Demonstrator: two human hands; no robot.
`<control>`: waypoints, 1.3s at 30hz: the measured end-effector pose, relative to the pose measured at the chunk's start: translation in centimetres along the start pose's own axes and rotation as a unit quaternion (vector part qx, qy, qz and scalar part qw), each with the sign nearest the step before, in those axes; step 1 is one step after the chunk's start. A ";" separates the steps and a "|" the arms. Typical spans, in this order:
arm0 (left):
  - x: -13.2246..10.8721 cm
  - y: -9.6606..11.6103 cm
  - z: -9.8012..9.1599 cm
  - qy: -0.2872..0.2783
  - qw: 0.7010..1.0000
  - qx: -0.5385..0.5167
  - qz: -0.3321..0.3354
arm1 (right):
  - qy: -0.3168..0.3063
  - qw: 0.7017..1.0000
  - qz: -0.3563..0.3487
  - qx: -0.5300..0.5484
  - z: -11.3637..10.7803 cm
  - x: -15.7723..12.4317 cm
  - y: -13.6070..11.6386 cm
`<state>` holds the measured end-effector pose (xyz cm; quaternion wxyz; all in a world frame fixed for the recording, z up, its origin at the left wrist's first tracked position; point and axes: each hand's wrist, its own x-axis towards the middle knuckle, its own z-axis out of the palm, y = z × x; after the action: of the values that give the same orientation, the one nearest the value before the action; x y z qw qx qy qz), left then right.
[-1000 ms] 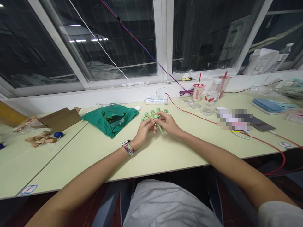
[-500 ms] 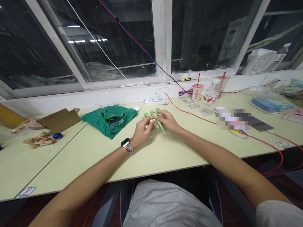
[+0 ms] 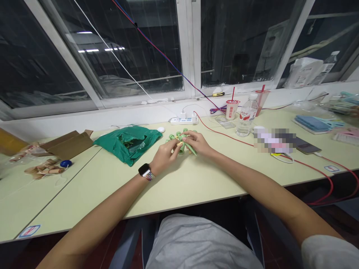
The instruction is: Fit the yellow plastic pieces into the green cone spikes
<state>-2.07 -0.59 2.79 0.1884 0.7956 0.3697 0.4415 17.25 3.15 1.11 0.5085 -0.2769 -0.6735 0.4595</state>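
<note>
On the table [image 3: 174, 188], far left: wooden pieces [image 3: 45, 171] lie in a loose heap, a blue ball [image 3: 66, 163] just beside them.
Cardboard box [image 3: 68, 144]: brown, resting behind the wooden pieces.
Green bag [image 3: 112, 145]: crumpled, torn open on top, between the cardboard box and the hands.
Left hand [image 3: 164, 155]: fingertips drawn narrowly together on a small yellow piece [image 3: 180, 143]; a watch [image 3: 144, 170] with a patterned band circles the wrist.
Green round-ended pieces [image 3: 178, 133]: clustered just beyond the fingers, near the table's middle; whether they are joined to anything held, I cannot tell.
Right hand [image 3: 200, 144]: thumb and fingers closed on a green tapered piece [image 3: 191, 150], which slants with its narrow end toward the person.
Power strip [image 3: 183, 121]: white, behind the hands; a red cable [image 3: 221, 137] runs from it rightward.
Paper cup [image 3: 232, 111]: upright, with a red straw.
Water bottle [image 3: 245, 121]: clear, upright, a second cup [image 3: 262, 101] behind it.
Phone [image 3: 307, 145]: flat, next to a blurred-out patch.
Far right: a blue stack [image 3: 311, 124], then a pink-and-white brush [image 3: 346, 136].
</note>
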 end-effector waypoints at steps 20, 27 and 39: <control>-1.8 0.8 1.4 -0.232 0.931 0.214 0.180 | 0.204 0.739 0.218 -0.604 -12.4 0.3 2.4; -1.6 0.8 1.2 -0.220 0.927 0.229 0.198 | 0.203 0.724 0.264 -0.604 -13.0 0.3 3.0; -1.6 0.3 1.2 -0.208 0.922 0.254 0.204 | 0.214 0.729 0.267 -0.593 -13.1 0.4 3.0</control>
<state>-1.44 -1.96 1.48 -0.0415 0.9488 0.2520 0.1858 29.19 9.17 -0.63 0.2274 -0.7817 -0.5806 0.0117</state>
